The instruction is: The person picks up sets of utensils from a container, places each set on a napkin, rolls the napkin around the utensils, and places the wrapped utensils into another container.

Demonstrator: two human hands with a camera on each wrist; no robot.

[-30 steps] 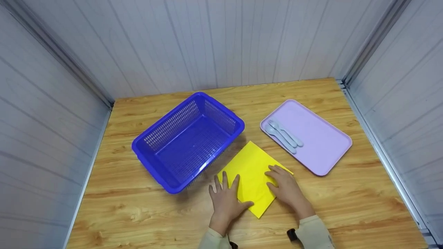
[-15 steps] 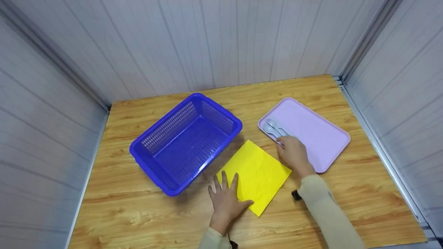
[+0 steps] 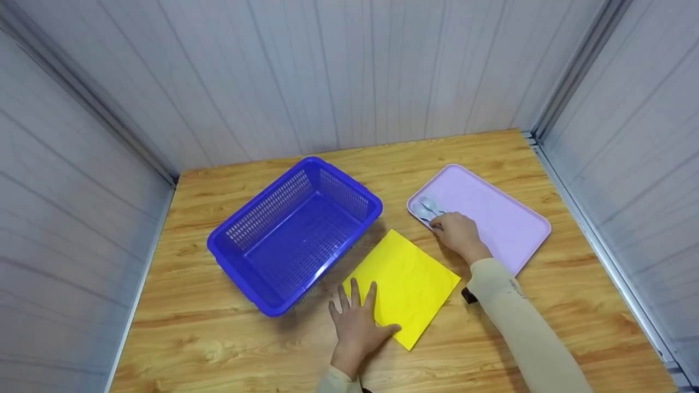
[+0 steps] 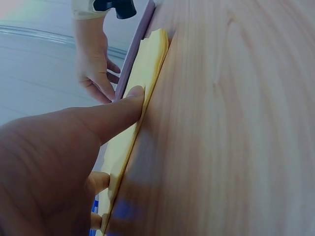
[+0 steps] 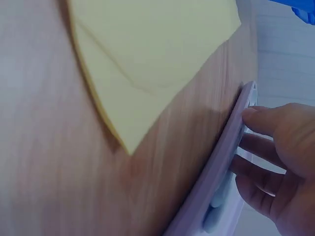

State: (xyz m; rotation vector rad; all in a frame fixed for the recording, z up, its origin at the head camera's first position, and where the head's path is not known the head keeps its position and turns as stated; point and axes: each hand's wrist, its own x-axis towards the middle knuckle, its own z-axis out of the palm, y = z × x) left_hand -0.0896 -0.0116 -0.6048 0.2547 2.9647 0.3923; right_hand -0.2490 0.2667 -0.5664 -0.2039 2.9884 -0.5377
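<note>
My left hand (image 3: 357, 326) lies with fingers spread on the lower left edge of a folded yellow sheet (image 3: 409, 284); cloth or paper, I cannot tell. Its thumb presses the edge, where thin layers show in the left wrist view. My right hand (image 3: 461, 233) is over the left side of a lilac tray (image 3: 494, 215), fingers curled and thumb opposed, pinching a pale blue spoon (image 3: 422, 212). A matching fork (image 3: 430, 204) lies alongside, its handle under the hand. In the right wrist view two handle ends (image 5: 212, 219) still rest on the tray.
A blue slotted plastic basket (image 3: 295, 248) stands left of the sheet, with nothing seen inside. The wooden tabletop (image 3: 218, 338) is bounded by pale panel walls (image 3: 349, 76) at the back and sides.
My right hand has left the yellow sheet, moved up and right to the tray, and taken hold of the spoon. My left hand stays on the sheet. The head view has shifted slightly.
</note>
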